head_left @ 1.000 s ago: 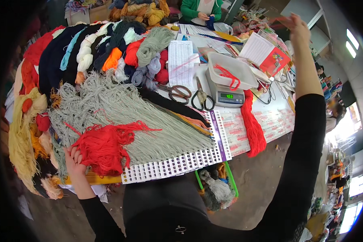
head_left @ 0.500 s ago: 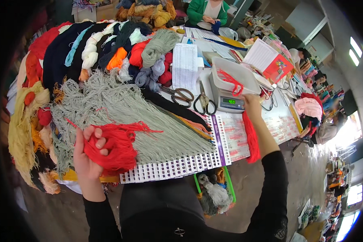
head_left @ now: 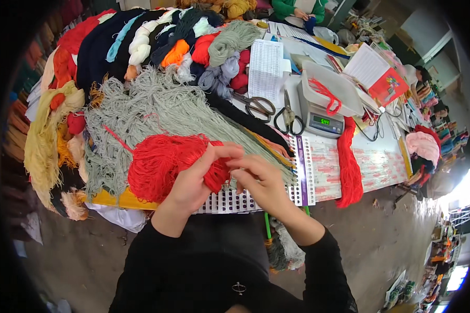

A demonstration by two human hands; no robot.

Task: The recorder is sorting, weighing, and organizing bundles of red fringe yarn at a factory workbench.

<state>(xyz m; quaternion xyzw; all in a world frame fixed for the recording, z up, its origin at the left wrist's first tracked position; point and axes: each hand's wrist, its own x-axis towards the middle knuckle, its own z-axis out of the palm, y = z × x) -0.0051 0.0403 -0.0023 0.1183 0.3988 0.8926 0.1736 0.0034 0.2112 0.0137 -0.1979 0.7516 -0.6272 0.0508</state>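
My left hand is wrapped round a thick, loose bundle of red yarn, held above the spread grey yarn. My right hand meets it at the bundle's right end, its thumb and fingers pinched together on the red strands there; the exact strands are hidden. A long red hank hangs over the table's front edge beside the digital scale. On that scale sits a clear plastic tub with a few red strands in it. Grey yarn fans out towards a white punched card strip.
Two pairs of scissors lie left of the scale, near a printed sheet. Coloured hanks heap across the back left. At the far side a person in a green sleeve handles dark blue yarn. Below the table edge is a basket of yarn.
My right hand has left the red hank by the scale and come over to the bundle in my left hand. The left hand has moved right with the bundle. The whole view has shifted.
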